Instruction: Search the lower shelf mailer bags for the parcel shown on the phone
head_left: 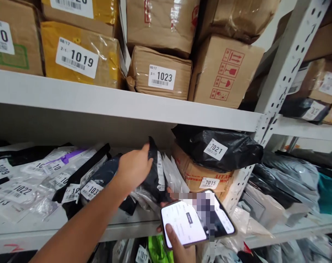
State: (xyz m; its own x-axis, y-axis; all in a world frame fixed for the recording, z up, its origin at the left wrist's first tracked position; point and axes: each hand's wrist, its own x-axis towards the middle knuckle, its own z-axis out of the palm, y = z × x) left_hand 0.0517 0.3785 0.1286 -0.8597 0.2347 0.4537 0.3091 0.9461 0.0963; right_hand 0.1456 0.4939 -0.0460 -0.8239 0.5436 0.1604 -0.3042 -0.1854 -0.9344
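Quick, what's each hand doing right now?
Left hand: closed on a black parcel bag on the shelf.
Right hand: holding a phone.

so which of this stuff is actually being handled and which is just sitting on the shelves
In hand:
- left hand gripping a black parcel bag on the middle shelf
- right hand holding a phone

Just lying about:
- box 1019
- box 1023
- black bag 7021
- box 7015
- flat bags at left
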